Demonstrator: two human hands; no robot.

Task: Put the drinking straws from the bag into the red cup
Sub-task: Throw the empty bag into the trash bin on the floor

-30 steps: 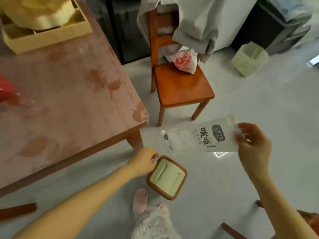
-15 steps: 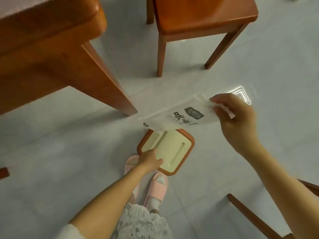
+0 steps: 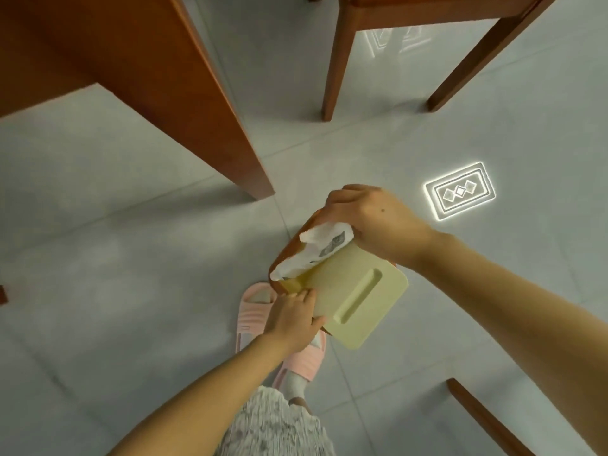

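Observation:
My right hand [image 3: 371,222] is shut on the crumpled white straw bag [image 3: 316,248] and holds it in the opening of a small floor bin. The bin has a brown rim [image 3: 285,255] and a pale yellow lid [image 3: 362,297]. My left hand [image 3: 292,320] grips the lid's near edge, and the lid is tilted up. No straws show, and the red cup is out of view.
A wooden table leg [image 3: 197,110] stands at the upper left and chair legs [image 3: 334,70] at the top right. A wooden piece [image 3: 487,419] lies at the lower right. My pink slippers [image 3: 253,311] are beside the bin on the grey tiled floor.
The view has tipped down to the floor. My right hand has brought the bag down into the bin's opening, crumpling it. My left hand has tilted the lid up.

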